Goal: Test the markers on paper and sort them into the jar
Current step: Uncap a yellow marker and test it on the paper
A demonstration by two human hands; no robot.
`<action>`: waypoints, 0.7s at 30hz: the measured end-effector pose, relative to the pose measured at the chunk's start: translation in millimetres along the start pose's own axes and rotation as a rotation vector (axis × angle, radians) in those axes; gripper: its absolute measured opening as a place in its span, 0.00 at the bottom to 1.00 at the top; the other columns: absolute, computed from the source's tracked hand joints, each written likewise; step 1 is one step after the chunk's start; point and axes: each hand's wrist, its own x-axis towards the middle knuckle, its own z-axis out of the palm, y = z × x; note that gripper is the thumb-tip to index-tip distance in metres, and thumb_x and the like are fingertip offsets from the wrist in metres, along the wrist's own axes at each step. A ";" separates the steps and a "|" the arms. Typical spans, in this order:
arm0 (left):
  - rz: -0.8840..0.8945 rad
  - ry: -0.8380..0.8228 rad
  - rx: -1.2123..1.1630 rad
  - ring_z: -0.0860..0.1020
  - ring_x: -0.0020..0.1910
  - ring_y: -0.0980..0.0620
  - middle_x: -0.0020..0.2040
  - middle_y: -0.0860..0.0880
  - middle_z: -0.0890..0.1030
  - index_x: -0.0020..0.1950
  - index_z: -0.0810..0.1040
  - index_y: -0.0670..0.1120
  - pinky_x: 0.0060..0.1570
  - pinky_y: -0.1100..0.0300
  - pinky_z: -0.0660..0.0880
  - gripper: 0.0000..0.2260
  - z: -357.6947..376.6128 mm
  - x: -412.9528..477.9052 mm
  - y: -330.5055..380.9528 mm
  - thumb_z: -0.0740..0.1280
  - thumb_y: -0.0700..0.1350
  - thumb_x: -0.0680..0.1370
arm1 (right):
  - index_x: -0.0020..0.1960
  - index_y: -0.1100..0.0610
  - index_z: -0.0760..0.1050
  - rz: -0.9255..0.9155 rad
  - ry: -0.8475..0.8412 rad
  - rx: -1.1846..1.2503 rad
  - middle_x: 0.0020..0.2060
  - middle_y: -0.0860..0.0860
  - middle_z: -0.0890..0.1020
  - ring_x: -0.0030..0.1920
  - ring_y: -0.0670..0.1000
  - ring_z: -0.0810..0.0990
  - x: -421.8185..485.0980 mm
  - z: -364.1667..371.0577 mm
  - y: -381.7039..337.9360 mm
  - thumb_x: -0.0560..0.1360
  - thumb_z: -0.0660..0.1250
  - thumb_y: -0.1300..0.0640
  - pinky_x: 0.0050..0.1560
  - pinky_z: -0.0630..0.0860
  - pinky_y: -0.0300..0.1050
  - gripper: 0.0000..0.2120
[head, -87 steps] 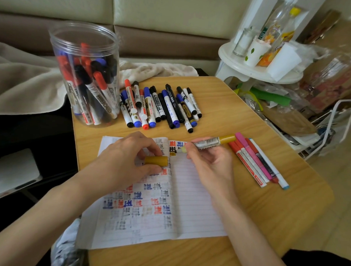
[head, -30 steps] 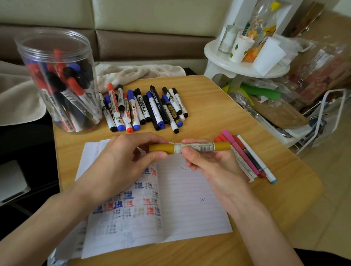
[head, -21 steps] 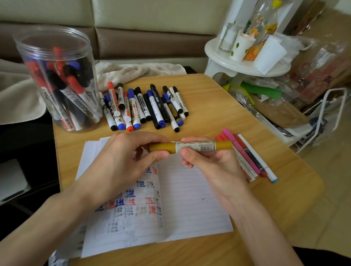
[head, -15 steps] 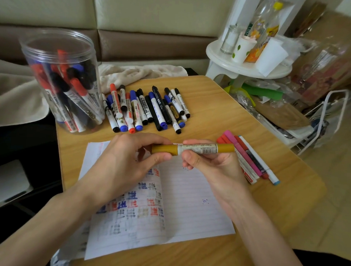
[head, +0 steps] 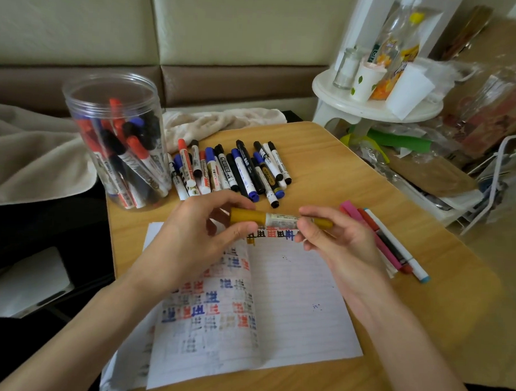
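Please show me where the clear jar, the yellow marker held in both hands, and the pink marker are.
clear jar (head: 77,110), head view, bare upper wall.
yellow marker (head: 279,220), head view, white label at its middle.
pink marker (head: 350,209), head view, its far end.

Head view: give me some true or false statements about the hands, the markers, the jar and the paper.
1. The left hand and right hand hold one yellow marker above the paper. True.
2. The jar is empty. False: it holds red, blue and black markers.
3. A row of loose markers lies right of the jar. True.
4. The paper is blank. False: coloured test marks cover its left page.
5. The pink marker lies in the jar. False: it lies on the table, right of the paper.
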 end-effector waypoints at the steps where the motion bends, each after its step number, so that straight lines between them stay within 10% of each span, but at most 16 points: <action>1: -0.006 0.013 -0.032 0.82 0.49 0.60 0.49 0.60 0.84 0.57 0.79 0.60 0.46 0.58 0.81 0.15 -0.4 0.5 1.1 0.69 0.62 0.72 | 0.56 0.51 0.86 0.000 0.004 -0.011 0.46 0.53 0.88 0.46 0.47 0.85 0.8 1.2 0.3 0.71 0.78 0.54 0.49 0.80 0.39 0.14; 11: -0.021 0.188 -0.436 0.85 0.52 0.48 0.52 0.46 0.86 0.56 0.80 0.40 0.56 0.51 0.82 0.11 4.7 -2.5 12.8 0.72 0.44 0.77 | 0.58 0.50 0.85 -0.091 -0.092 -0.073 0.52 0.45 0.88 0.54 0.45 0.87 6.4 24.2 10.3 0.74 0.75 0.56 0.56 0.81 0.38 0.13; 21: 0.123 0.353 -0.249 0.85 0.52 0.47 0.52 0.46 0.86 0.60 0.81 0.42 0.55 0.44 0.81 0.10 -34.0 7.6 43.9 0.71 0.43 0.79 | 0.61 0.53 0.83 -0.176 -0.188 -0.017 0.54 0.43 0.88 0.56 0.43 0.86 14.7 43.9 7.5 0.76 0.75 0.59 0.54 0.78 0.31 0.14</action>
